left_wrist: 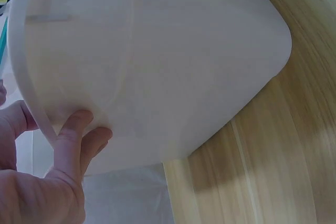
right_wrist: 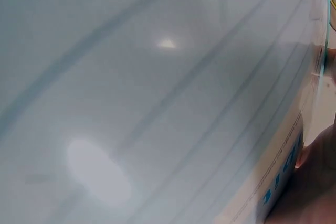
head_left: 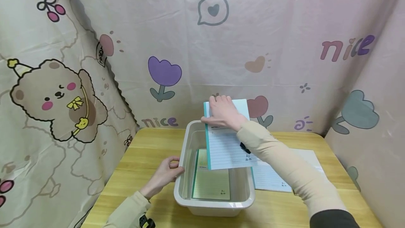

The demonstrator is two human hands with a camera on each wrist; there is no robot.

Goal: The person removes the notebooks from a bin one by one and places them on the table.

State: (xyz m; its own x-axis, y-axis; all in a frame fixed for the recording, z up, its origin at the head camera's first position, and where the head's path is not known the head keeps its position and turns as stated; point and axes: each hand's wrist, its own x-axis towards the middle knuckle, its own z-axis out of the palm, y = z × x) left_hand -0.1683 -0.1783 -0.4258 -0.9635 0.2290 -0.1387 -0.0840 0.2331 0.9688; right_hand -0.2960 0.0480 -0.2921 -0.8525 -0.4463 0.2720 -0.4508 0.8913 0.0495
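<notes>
My right hand [head_left: 225, 112] grips a light blue lined notebook [head_left: 223, 150] by its upper part and holds it tilted above the white plastic basin [head_left: 179, 192]. Close up, that notebook's lined cover [right_wrist: 157, 103] fills most of the right wrist view. My left hand [head_left: 165, 172] pinches the basin's left rim, thumb on one side and fingers curled against the outer wall [left_wrist: 173, 77]. Inside the basin, a green notebook [head_left: 212, 185] lies flat on the bottom, its upper right corner hidden behind the blue one.
Right of the basin, another light blue lined notebook [head_left: 272, 177] lies on the wooden table [head_left: 152, 147], partly under my right forearm. A printed cloth [head_left: 202, 52] hangs behind the table and along both sides.
</notes>
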